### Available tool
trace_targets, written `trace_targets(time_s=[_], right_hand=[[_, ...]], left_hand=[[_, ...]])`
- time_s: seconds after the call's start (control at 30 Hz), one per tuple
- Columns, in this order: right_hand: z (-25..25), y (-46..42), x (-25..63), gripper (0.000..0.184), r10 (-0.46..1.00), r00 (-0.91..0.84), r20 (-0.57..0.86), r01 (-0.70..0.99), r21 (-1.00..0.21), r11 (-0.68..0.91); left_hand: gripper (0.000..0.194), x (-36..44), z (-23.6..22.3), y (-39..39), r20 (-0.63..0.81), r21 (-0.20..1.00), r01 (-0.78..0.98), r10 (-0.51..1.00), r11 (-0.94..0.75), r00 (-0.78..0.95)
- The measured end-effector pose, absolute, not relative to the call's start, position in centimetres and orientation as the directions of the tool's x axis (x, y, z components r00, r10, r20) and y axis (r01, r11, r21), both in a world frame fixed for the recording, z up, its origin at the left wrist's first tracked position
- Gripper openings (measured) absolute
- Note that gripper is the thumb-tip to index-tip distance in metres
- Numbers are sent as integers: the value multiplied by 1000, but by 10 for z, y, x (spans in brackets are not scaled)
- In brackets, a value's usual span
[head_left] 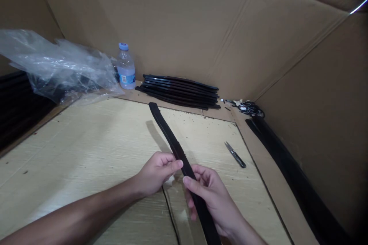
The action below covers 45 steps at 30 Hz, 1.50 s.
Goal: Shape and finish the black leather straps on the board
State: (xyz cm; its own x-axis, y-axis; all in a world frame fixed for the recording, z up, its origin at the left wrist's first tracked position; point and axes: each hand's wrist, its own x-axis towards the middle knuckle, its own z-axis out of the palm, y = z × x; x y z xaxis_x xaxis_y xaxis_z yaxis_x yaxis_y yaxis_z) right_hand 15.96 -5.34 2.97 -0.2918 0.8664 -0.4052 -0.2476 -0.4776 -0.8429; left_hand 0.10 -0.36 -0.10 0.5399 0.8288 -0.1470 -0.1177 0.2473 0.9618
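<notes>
A long black strap (166, 128) runs from the far middle of the wooden board (86, 153) down towards me, lifted off the surface. My left hand (156, 172) pinches its left edge at mid-length with thumb and fingers closed. My right hand (214, 199) grips the strap just below, with the thumb on top and the fingers curled underneath. The strap's near end leaves the frame at the bottom.
A stack of black straps (181, 91) lies at the back by the cardboard wall. A small water bottle (125, 66) stands beside crumpled clear plastic (57, 64). Small black snips (235, 155) lie to the right. More black strips (290, 168) lean along the right wall.
</notes>
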Motion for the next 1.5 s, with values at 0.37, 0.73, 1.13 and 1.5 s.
trace_targets(time_s=[0.37, 0.73, 1.13, 1.5], right_hand=[[37, -48, 163, 31, 923, -218, -319, -359, -853, -379], [32, -56, 163, 32, 839, -373, -396, -258, -824, -504], [33, -48, 163, 25, 868, -347, -356, -443, -753, -486], [28, -57, 160, 31, 833, -346, -431, -314, -784, -536]], left_hand=[[41, 2, -3, -1, -164, 942, -171, 843, 288, 512], [41, 0, -3, -4, -158, 948, -142, 808, 285, 567], [38, 4, -2, -2, -148, 949, -172, 857, 263, 494], [33, 2, -10, -4, -122, 936, -206, 813, 285, 570]])
